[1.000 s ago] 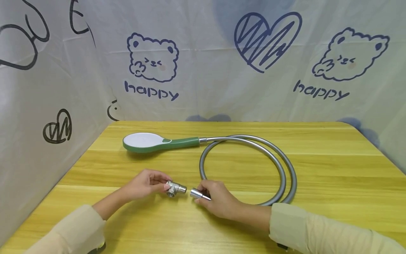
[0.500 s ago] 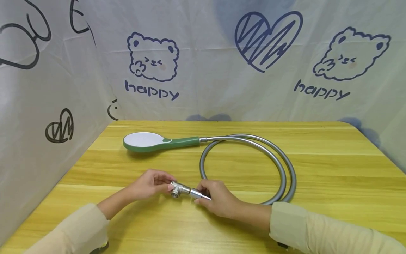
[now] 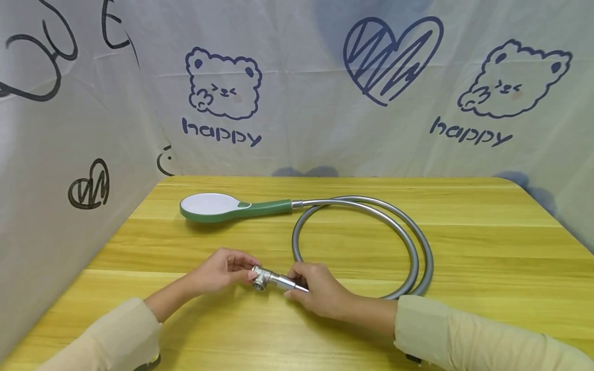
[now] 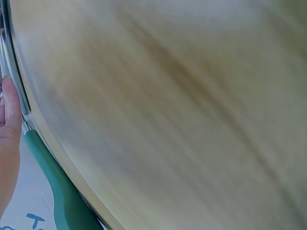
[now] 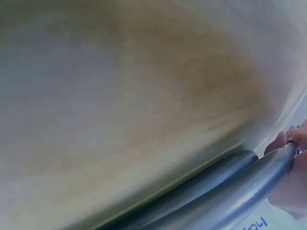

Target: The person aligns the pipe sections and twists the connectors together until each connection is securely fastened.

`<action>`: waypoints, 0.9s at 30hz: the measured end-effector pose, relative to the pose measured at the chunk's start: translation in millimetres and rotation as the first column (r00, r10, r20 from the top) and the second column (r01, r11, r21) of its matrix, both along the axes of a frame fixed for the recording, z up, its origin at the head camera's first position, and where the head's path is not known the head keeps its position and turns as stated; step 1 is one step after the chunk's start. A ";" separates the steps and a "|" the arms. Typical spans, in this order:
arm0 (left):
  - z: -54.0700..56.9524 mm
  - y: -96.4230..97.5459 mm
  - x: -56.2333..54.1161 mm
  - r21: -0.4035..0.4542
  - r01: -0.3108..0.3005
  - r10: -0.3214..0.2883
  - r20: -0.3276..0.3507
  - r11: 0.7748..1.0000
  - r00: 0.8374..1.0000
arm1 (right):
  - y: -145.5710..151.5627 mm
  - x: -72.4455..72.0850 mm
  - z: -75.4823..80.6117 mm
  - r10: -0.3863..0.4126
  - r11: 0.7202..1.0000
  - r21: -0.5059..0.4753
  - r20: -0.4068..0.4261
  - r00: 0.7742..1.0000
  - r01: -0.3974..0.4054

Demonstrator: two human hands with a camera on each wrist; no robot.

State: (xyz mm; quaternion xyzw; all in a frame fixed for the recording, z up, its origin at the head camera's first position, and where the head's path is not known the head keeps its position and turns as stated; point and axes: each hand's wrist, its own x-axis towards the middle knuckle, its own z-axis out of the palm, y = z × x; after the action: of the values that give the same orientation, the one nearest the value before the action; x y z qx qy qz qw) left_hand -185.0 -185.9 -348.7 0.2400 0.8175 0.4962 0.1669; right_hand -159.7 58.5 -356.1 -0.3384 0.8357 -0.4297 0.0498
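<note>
Between thumb and fingers my left hand (image 3: 223,270) pinches a silver metal angle valve (image 3: 260,278), its threaded outlet pointing right. My right hand (image 3: 320,289) grips the end of a grey shower hose (image 3: 429,252) just behind its chrome connector (image 3: 285,282). Connector and valve outlet meet end to end, in line with each other. The hose loops round behind the right hand to a green handheld shower head (image 3: 211,207) with a white face, lying farther back. In the right wrist view the hose (image 5: 240,196) runs up to the fingers.
Everything is on a yellow wood-grain table (image 3: 487,268). White cloth (image 3: 297,93) with drawn bears and hearts hangs behind the table and along its left side. The hose coil takes up the middle right of the tabletop.
The left hand has moved slightly right with the valve, closing the gap to the hose connector. The right hand, hose and shower head have stayed nearly still.
</note>
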 end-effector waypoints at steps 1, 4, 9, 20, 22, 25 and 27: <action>0.1 0.0 0.3 0.000 0.000 0.000 0.001 1.000 1.000 | 0.0 0.1 0.0 0.000 1.000 0.000 -0.001 1.000 0.000; 0.5 0.2 1.2 0.001 -0.006 0.006 0.010 1.000 1.000 | -0.1 0.0 -0.4 0.000 1.000 0.002 -0.006 1.000 0.000; 0.2 0.9 2.0 0.021 -0.006 0.006 0.021 1.000 1.000 | 0.2 0.2 -1.2 0.001 1.000 0.007 -0.015 1.000 -0.001; -2.3 3.0 3.5 0.019 -0.020 0.019 0.019 1.000 1.000 | -0.2 -0.4 -5.7 0.018 1.000 -0.018 0.004 1.000 -0.018; -2.1 2.9 4.1 0.017 -0.021 0.020 0.017 1.000 1.000 | 0.2 -0.2 -5.9 0.026 0.999 -0.024 -0.026 0.999 -0.027; -1.6 2.9 4.9 0.018 -0.019 0.019 0.012 1.000 1.000 | 0.9 0.2 -6.5 0.046 0.999 -0.024 -0.089 0.995 -0.048; -1.5 2.7 5.5 0.017 -0.018 0.018 0.009 1.000 1.000 | 0.9 0.7 -6.0 0.048 0.999 -0.014 -0.097 0.994 -0.049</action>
State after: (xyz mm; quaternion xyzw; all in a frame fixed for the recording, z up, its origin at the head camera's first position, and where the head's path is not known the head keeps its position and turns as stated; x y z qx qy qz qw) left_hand -179.5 -183.2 -350.2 0.2318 0.8146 0.5058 0.1641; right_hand -159.0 59.5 -362.1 -0.3795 0.8250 -0.4184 0.0169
